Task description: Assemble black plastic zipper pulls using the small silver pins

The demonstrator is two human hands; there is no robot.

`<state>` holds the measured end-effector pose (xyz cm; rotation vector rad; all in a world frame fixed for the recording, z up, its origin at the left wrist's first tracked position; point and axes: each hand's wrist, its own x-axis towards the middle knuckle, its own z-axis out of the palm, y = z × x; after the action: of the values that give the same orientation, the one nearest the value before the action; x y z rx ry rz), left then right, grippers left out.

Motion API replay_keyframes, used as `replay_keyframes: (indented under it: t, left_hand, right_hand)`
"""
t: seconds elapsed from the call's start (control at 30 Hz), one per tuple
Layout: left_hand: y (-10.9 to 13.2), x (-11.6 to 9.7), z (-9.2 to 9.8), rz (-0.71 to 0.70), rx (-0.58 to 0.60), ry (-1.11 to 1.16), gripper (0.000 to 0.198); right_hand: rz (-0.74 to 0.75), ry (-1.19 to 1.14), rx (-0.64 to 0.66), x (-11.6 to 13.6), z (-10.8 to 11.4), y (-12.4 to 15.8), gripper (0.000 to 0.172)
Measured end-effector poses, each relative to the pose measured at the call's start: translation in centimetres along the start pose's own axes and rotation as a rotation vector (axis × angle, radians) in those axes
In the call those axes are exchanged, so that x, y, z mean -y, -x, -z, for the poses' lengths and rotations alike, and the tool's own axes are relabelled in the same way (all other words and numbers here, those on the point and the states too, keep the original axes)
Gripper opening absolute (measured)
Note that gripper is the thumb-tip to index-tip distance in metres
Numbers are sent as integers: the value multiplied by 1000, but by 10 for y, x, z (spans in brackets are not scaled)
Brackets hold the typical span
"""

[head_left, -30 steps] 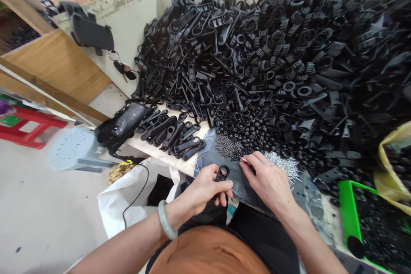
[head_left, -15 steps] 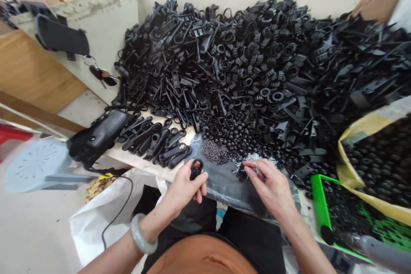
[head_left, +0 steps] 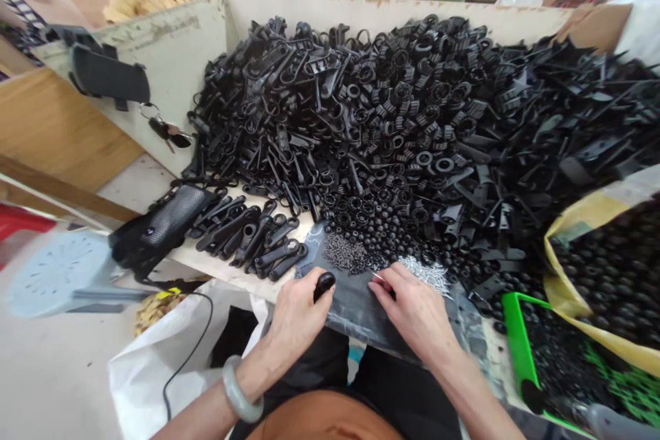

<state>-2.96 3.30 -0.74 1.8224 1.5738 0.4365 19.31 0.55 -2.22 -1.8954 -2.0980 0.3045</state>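
Observation:
My left hand is closed around a small black plastic part at the front edge of the bench; a pale bangle sits on that wrist. My right hand pinches a thin silver pin beside a heap of silver pins. Between the hands lies a dark sheet, with small dark screws piled just beyond it. A huge mound of black plastic parts fills the bench behind.
A row of assembled black levers lies left of the hands, next to a black mesh pouch. A green tray and a yellow bag of black pieces stand at the right. A white bag hangs below. People sit beyond the back wall.
My left hand has turned the black part over and drawn it lower to the bench edge. My right hand has shifted slightly left from the pin heap, now pinching a pin.

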Motion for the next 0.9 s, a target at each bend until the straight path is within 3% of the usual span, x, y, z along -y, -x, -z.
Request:
replay_keyframes:
  t: [0.17,0.27,0.5,0.63,0.9]
  left_hand:
    - [-5,-8,-2,-57,23,-199,20]
    - [-10,-15,-6,-99,79,-279,17]
    - [-25,-15,4,-34,-16,-306,18]
    - [-22,-9,10,-23,25,-313,15]
    - [-25,-15,3,-130,68,-405,19]
  right_hand:
    - [37,-182,-100,5,0,13,23]
    - [108,-281,-92,6,-3,25,21]
    - [176,-185,-116,12,-14,38,33]
    - [153,-175,-153,13,-15,35,34]
    - [119,-167,-173,16,-20,32,41]
